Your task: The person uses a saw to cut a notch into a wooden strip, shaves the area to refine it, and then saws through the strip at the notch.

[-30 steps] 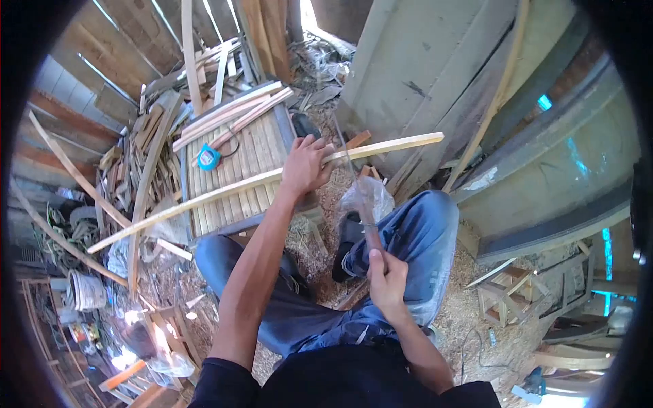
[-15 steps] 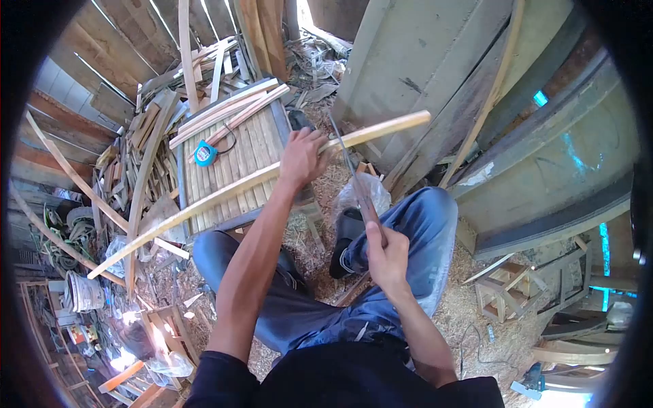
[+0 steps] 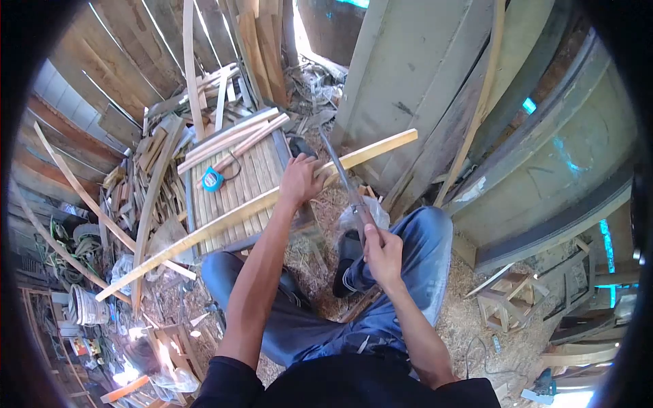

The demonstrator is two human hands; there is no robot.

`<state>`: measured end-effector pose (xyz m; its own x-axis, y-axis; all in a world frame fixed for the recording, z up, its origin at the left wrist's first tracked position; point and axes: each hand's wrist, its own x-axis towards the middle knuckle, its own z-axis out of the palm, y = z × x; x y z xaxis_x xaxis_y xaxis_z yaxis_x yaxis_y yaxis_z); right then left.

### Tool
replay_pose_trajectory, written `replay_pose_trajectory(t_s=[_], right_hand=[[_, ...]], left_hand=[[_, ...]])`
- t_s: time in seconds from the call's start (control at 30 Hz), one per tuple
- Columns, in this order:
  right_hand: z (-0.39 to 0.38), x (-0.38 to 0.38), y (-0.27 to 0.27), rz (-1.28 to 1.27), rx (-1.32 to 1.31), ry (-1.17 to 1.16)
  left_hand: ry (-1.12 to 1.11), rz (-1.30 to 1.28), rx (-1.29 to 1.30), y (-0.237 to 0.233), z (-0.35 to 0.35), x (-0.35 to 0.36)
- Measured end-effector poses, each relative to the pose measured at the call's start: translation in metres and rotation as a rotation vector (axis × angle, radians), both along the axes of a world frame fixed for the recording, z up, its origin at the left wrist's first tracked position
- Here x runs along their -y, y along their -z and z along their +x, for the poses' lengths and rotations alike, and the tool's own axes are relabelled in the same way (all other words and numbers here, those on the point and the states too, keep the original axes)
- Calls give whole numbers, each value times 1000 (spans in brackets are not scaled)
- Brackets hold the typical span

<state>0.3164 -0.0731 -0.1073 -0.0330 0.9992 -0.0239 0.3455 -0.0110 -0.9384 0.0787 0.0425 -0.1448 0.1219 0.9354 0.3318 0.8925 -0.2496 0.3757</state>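
Over the slatted worktop [image 3: 238, 183], the left hand [image 3: 299, 180] clamps the wooden strip [image 3: 381, 146] steady for the saw [image 3: 340, 173] gripped tight by the right hand [image 3: 382, 255].

A pale, bare wooden strip [image 3: 231, 219], planed smooth and matt, is gripped in the left hand [image 3: 299, 180]. Against it rests the dull, dark metal blade of a long knife [image 3: 336, 166], its handle closed in the right hand [image 3: 384, 255]. Beneath the strip, a panel of unvarnished straw-coloured slats [image 3: 235, 170] carries a glossy blue plastic tape measure [image 3: 213, 179]. Below the strip are faded blue denim jeans [image 3: 415, 238], a crinkled clear plastic bag [image 3: 369, 212] and a floor of coarse sawdust [image 3: 469, 319]. Behind the strip stand rough, weathered boards [image 3: 408, 75] in flat grey-green paint.
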Motion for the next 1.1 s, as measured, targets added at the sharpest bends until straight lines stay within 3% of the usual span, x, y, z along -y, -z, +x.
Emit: replay_pose_trajectory(t_s=[0.1, 0.2, 0.37, 0.73, 0.8, 1.0, 1.1], right_hand=[[0, -10, -18, -119, -166, 13], [5, -16, -7, 11, -28, 34], [2, -16, -2, -66, -9, 2], [15, 4, -4, 18, 158, -97], [14, 15, -20, -63, 159, -99], [-31, -55, -8, 56, 155, -69], [-28, -45, -10, -2, 85, -67]], left_hand=[[-18, -108, 95, 1, -8, -5], [-28, -179, 134, 2, -7, -10], [-2, -6, 124, 9, -9, -9], [-14, 35, 130, 3, -5, -10], [-42, -41, 148, 2, -5, -6], [-9, -33, 168, 1, -5, -12], [-20, -12, 165, 7, -5, -9]])
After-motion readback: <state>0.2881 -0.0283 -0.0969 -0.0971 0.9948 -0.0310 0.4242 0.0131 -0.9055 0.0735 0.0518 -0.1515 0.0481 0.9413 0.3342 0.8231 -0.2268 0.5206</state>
